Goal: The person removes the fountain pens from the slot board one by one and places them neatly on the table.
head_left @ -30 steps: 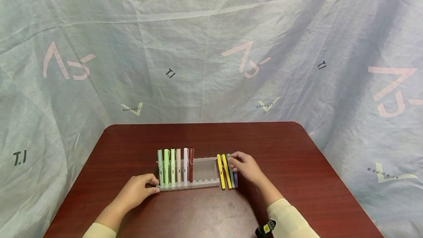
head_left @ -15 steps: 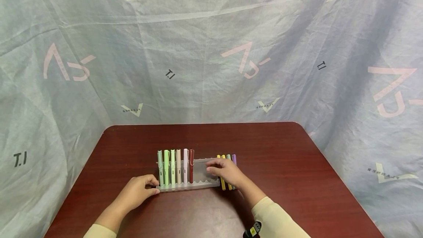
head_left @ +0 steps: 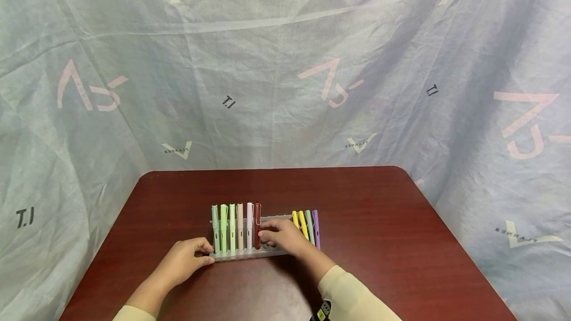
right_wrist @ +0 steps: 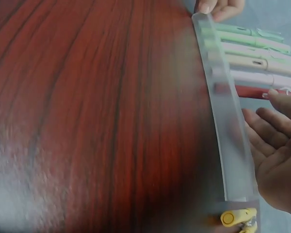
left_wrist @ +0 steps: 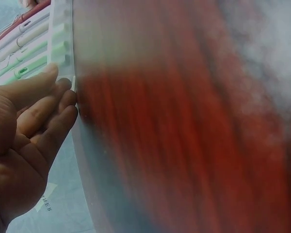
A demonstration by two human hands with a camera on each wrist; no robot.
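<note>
My left hand [head_left: 189, 254] grips the left end of a clear plastic pen rack [head_left: 223, 257], thumb at the front corner and fingers at the end. Across the rack's left part lie several pens side by side: green ones, a beige pen [head_left: 241, 227], a pale lilac pen [head_left: 250, 227] and a dark red pen [head_left: 257, 212]. My right hand [head_left: 285, 236] is over the rack's right part, fingertips right at the dark red pen. In the right wrist view its thumb overlaps the red pen [right_wrist: 252, 91], while the other fingers lie loosely curved below it.
Past the rack's right end lie yellow pens [head_left: 304, 224], a grey-green pen [head_left: 310, 222] and a purple pen [head_left: 316, 229], partly behind my right hand. All stand on a dark red wooden table [head_left: 379, 241], with a printed grey cloth [head_left: 267, 137] hanging behind.
My right hand has moved left from the pens at the right end, across the rack, to the dark red pen. The purple pen now shows more fully. My left hand stays at the rack.
</note>
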